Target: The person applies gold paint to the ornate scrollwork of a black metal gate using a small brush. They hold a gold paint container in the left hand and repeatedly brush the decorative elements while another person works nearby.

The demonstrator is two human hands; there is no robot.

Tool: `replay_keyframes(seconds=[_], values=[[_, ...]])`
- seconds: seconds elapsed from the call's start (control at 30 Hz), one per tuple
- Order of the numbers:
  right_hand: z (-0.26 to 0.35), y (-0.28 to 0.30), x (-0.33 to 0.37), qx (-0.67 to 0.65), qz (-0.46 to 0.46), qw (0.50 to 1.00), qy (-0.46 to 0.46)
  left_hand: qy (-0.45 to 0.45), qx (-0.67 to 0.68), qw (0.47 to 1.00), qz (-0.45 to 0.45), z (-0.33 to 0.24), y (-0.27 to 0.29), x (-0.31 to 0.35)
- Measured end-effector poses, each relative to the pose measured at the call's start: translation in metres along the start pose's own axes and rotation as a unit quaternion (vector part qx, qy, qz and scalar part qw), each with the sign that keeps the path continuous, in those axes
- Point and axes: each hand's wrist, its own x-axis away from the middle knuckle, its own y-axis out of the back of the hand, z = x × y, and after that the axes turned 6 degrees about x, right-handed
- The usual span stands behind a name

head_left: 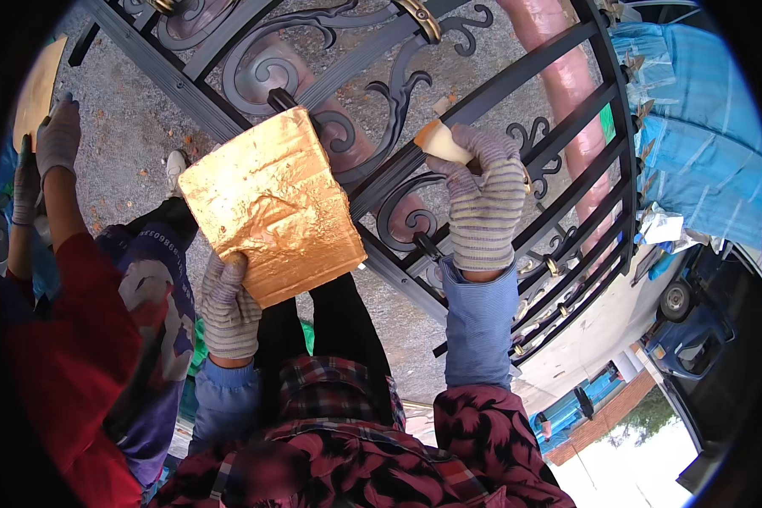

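My left hand (231, 306), in a striped knit glove, grips the near left edge of a square board (273, 207) smeared all over with wet-looking gold paint. The thumb lies over the painted face. In my right hand (483, 195), gloved the same way, the fingers are closed on a small paintbrush (445, 142) with pale bristles and a gold-stained tip. That brush is held over the bars of a black metal gate panel (372, 203) with scrolls. A gold-coloured collar (421, 20) sits on one of its bars farther off.
At the left a person in a red sleeve (93, 313) holds another gold board (39, 97) in gloved hands. Pink plastic wrap (559, 76) covers a post, and blue sheeting (707, 127) lies at the right. A blue vehicle (690, 330) stands beyond, on the right.
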Motion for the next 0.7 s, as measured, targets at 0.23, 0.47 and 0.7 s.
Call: replay_keyframes(seconds=[0.23,0.47,0.7], values=[[-0.014,-0.032,-0.039,0.056,0.043,0.989,0.131,0.009,0.065,0.997,-0.032,-0.003,0.012,0.011],[-0.014,-0.052,-0.042,0.158,0.161,0.960,0.163,0.031,0.036,0.996,-0.078,-0.008,0.025,0.012],[-0.021,-0.044,-0.046,0.020,0.083,0.990,0.115,0.003,0.090,0.995,-0.043,-0.007,0.014,0.006]])
